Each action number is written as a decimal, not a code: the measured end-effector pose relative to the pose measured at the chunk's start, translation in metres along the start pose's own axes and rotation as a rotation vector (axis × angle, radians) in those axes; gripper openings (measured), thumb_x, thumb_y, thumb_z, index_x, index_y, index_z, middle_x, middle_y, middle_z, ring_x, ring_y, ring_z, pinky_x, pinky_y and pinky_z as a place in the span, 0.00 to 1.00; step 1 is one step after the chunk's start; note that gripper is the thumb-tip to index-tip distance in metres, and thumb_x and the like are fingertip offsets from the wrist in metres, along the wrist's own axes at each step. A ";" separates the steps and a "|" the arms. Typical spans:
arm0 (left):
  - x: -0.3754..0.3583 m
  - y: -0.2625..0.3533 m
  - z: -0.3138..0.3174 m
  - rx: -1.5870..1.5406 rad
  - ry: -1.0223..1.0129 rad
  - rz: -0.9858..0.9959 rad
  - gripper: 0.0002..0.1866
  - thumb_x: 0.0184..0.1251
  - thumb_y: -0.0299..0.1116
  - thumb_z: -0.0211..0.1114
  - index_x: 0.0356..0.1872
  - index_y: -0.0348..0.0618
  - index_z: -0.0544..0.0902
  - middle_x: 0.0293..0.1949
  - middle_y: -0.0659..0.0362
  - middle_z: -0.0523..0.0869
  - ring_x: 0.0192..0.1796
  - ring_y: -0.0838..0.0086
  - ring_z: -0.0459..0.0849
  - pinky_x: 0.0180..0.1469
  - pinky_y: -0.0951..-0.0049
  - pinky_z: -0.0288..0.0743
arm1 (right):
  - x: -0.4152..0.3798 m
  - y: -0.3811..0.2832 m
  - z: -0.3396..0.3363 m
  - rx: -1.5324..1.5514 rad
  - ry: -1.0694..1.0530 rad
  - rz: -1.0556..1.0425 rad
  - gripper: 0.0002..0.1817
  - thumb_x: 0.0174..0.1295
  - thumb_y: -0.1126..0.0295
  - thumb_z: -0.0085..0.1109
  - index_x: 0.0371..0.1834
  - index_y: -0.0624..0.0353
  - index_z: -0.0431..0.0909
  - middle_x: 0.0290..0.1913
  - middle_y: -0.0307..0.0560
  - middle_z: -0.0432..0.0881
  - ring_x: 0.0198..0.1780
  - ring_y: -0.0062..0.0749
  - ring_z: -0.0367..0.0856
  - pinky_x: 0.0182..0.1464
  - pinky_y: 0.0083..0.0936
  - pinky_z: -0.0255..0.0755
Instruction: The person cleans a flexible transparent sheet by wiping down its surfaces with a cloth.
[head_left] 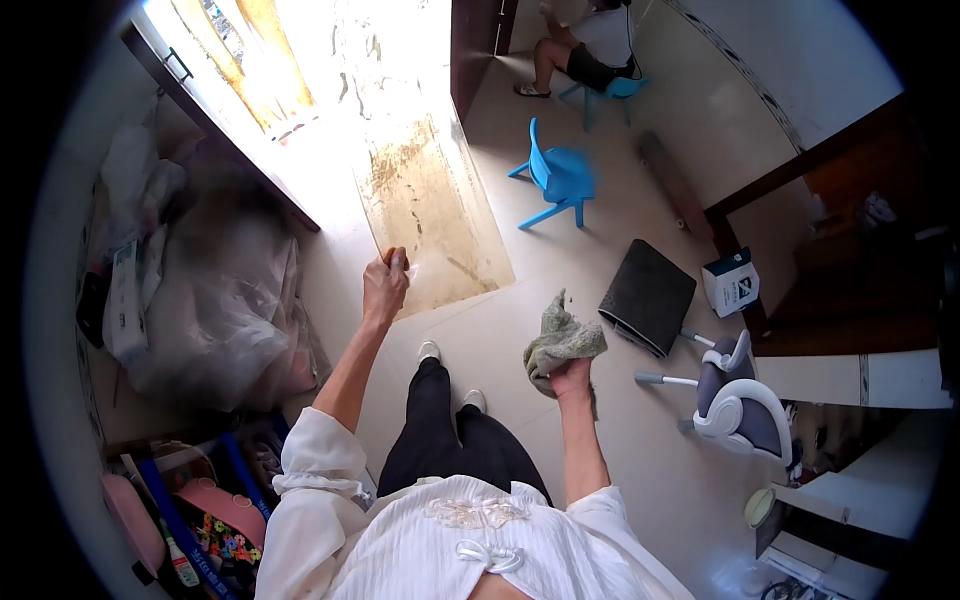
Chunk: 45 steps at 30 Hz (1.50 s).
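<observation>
My right hand (572, 378) is closed around a bunched grey-green cloth (562, 338), which hangs over the fingers above the tiled floor. My left hand (385, 287) is closed in a fist, held out in front of me near the lower left edge of a worn, stained tan mat (430, 225). A small brownish bit shows at the top of this fist, but I cannot make out what it is. Both hands are apart from each other, with my dark trousers and light shoes below them.
A blue child's chair (562, 180) stands ahead, with a seated person (590, 55) beyond it. To the right are a dark folded mat (650, 295), a white box (732, 282) and a grey-and-white chair (738, 400). Plastic-covered items (220, 300) line the left wall.
</observation>
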<state>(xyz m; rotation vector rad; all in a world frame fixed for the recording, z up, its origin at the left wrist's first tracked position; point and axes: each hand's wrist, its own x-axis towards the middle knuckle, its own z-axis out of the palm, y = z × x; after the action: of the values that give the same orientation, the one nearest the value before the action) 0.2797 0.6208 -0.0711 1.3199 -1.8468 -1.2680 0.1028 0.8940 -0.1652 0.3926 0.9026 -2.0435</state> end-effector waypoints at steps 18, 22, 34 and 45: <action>-0.009 0.004 -0.009 -0.046 -0.059 0.009 0.14 0.69 0.34 0.51 0.27 0.34 0.75 0.17 0.53 0.75 0.19 0.72 0.72 0.26 0.70 0.68 | 0.030 0.057 0.123 -0.335 -0.340 -0.023 0.14 0.60 0.71 0.55 0.51 0.56 0.73 0.43 0.41 0.80 0.43 0.28 0.80 0.45 0.28 0.78; -0.008 0.001 -0.017 -0.078 -0.180 -0.074 0.17 0.70 0.38 0.52 0.24 0.35 0.76 0.15 0.58 0.75 0.18 0.76 0.74 0.25 0.71 0.71 | 0.013 0.068 0.112 -0.340 -0.281 -0.047 0.14 0.58 0.76 0.55 0.48 0.55 0.73 0.39 0.40 0.80 0.38 0.28 0.81 0.40 0.27 0.79; -0.009 0.007 -0.009 -0.540 -0.411 -0.266 0.12 0.72 0.38 0.51 0.42 0.41 0.78 0.26 0.59 0.85 0.27 0.77 0.83 0.29 0.79 0.75 | -0.006 0.059 0.123 -0.547 -0.234 -0.321 0.11 0.55 0.80 0.51 0.40 0.56 0.75 0.37 0.37 0.78 0.39 0.24 0.77 0.43 0.24 0.74; 0.015 0.006 -0.029 -0.300 -0.229 -0.170 0.15 0.71 0.39 0.49 0.30 0.40 0.77 0.13 0.64 0.68 0.14 0.81 0.65 0.17 0.75 0.59 | 0.058 0.035 0.116 -0.477 -0.493 -0.087 0.21 0.68 0.52 0.44 0.56 0.54 0.69 0.50 0.41 0.77 0.51 0.30 0.76 0.55 0.33 0.72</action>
<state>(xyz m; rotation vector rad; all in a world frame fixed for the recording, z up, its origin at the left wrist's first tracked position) 0.2952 0.5968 -0.0546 1.2277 -1.6308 -1.7730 0.1020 0.7630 -0.1336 -0.3991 1.0571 -1.7994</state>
